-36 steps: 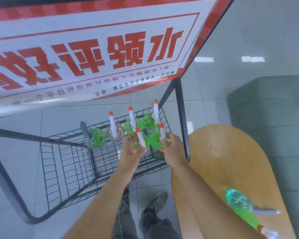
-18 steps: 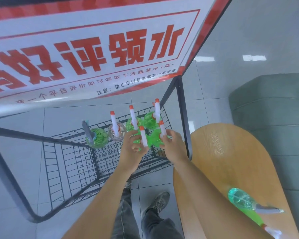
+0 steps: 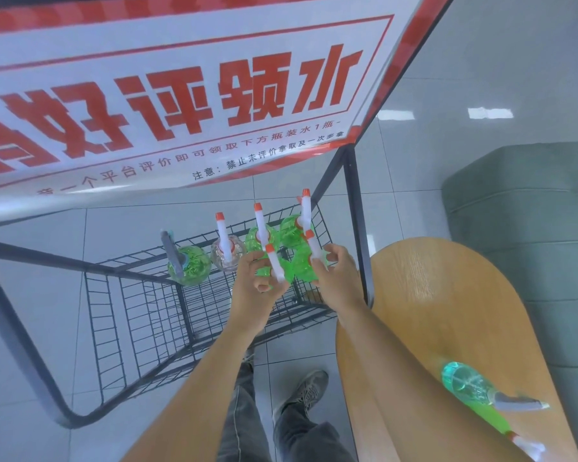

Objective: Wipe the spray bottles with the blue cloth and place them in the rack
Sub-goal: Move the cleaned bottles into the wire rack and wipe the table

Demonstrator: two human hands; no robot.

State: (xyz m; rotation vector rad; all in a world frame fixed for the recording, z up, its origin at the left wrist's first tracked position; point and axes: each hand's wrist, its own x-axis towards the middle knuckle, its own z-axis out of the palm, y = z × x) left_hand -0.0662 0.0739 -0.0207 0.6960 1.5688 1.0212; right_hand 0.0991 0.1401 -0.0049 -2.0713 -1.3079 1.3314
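Observation:
Several spray bottles stand upright in the black wire rack [image 3: 141, 295], most green with white, orange-tipped heads; one [image 3: 189, 266] has a grey head, one [image 3: 227, 253] is clear. My left hand [image 3: 257, 288] grips a green bottle [image 3: 276, 266] at the rack's near right corner. My right hand [image 3: 334, 278] holds the green bottle [image 3: 306, 261] beside it, fingers curled round its body. Two more bottles lie on the wooden table: a teal one [image 3: 467, 383] and a green one [image 3: 496, 420]. No blue cloth is in view.
A large red-and-white sign [image 3: 181, 95] slopes over the rack's top. The rack's black frame post [image 3: 356, 221] stands just right of my right hand. A rounded wooden table [image 3: 447, 295] lies to the right, a grey-green sofa [image 3: 521, 228] beyond it. My legs and shoes [image 3: 306, 393] are below.
Both hands stay on the two front bottles in the rack, shifting only slightly. The bottles on the table have not moved.

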